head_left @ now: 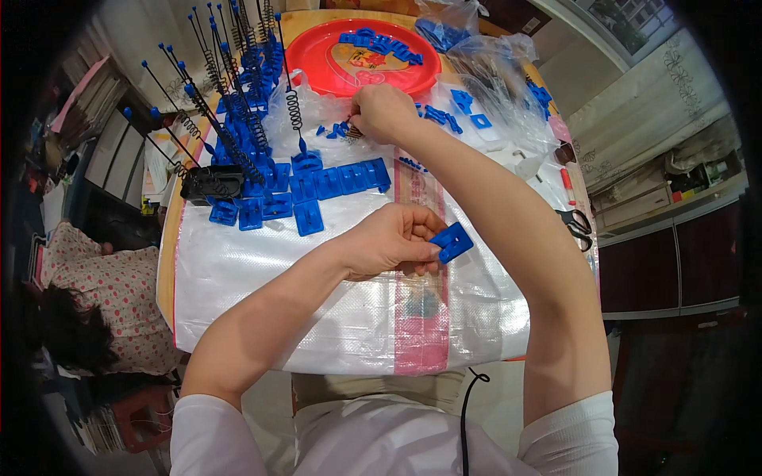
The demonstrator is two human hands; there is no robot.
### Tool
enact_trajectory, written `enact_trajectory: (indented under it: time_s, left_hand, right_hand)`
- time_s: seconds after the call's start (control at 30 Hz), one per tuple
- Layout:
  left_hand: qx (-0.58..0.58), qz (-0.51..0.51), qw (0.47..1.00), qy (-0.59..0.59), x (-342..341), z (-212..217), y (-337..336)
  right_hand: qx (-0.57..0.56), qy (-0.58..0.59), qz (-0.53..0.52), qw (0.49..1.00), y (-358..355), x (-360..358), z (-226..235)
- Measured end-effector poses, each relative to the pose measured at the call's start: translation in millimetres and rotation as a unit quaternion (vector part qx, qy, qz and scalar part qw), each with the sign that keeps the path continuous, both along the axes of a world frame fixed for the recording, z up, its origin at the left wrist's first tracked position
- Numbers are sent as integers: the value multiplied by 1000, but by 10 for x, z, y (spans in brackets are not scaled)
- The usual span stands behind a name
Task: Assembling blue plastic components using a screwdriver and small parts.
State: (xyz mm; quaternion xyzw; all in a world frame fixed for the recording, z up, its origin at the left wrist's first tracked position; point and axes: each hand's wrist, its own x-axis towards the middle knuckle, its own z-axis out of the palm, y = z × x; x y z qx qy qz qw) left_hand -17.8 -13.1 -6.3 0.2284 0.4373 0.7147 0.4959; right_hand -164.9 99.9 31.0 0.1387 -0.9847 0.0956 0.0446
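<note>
Above the white woven sheet, my left hand pinches a flat blue plastic plate with a small hole in it. My right hand reaches farther out, its fingers bent down at a little pile of small coppery springs and blue plastic bits. Whatever its fingertips hold is hidden. Left of the hands, blue plastic base pieces lie side by side in a row. Behind them stand blue assemblies with black coil springs on upright rods with blue tips.
A red round tray with blue parts sits at the far side. Clear plastic bags, more blue parts, a red marker and black scissors are on the right. At left, another person in a dotted top is beside the table.
</note>
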Motion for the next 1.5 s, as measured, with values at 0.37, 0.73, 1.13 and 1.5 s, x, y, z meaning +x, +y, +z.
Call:
enact_trajectory:
  time_s: [0.37, 0.73, 1.13, 1.5]
  left_hand:
    - [-10, 17, 999, -28, -31, 5, -23]
    - [83, 87, 981, -153, -100, 31, -49]
    - [105, 113, 973, -173, -127, -21, -50]
    - [96, 114, 976, -160, -114, -14, -21]
  right_hand:
    - [-152, 25, 38, 987, 329, 369, 336]
    - [-647, 135, -40, 750, 1047, 1777, 78]
    - [-312, 333, 132, 880, 792, 1973, 102]
    - [-286, 331, 149, 887, 808, 1951, 61]
